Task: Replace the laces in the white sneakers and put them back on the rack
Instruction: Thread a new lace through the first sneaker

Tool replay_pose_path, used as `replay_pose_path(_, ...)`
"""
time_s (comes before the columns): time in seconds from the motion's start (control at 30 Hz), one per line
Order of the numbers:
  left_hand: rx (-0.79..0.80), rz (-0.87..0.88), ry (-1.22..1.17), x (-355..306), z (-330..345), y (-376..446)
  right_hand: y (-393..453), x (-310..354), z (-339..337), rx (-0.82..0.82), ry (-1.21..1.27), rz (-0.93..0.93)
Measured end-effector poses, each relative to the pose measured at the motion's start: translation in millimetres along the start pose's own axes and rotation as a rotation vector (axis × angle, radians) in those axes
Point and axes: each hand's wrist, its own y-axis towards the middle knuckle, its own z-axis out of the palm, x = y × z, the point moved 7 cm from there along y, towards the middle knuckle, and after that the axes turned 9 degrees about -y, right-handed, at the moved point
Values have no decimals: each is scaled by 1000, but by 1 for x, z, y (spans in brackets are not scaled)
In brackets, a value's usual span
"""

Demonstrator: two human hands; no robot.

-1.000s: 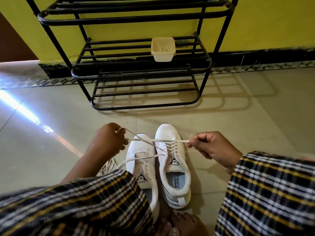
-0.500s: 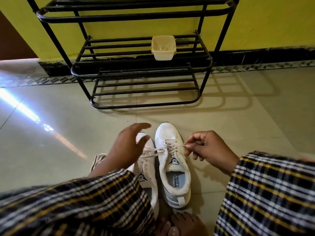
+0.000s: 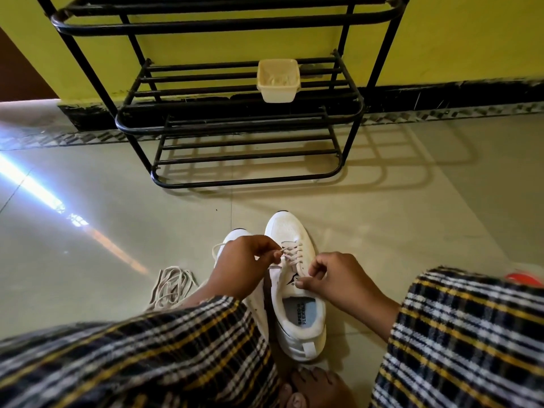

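Pinching the white flat lace at the eyelets, the left hand holds its grip narrow on a strand over the right-side white mesh sneaker. The right hand curls at that sneaker's tongue; whether its grip holds lace cannot be told. Both white sneakers stand side by side on the tiled floor, well short of the black metal rack. A loose bundle of pale laces lies just left.
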Motion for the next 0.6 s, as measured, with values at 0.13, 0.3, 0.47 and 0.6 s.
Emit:
replay_pose_path(0.13,10,-8,55,2,8,3,0,0,3,-52,-37,-56)
replay_pose_path(0.3,46,3,202,4,29,8,2,-15,5,-81,145,-43)
replay_pose_path(0.47,4,3,336,-1,40,13,4,-25,13,-60,286,-22)
replay_pose_path(0.6,46,-19,311,5,49,16,4,-28,15,-62,314,-23)
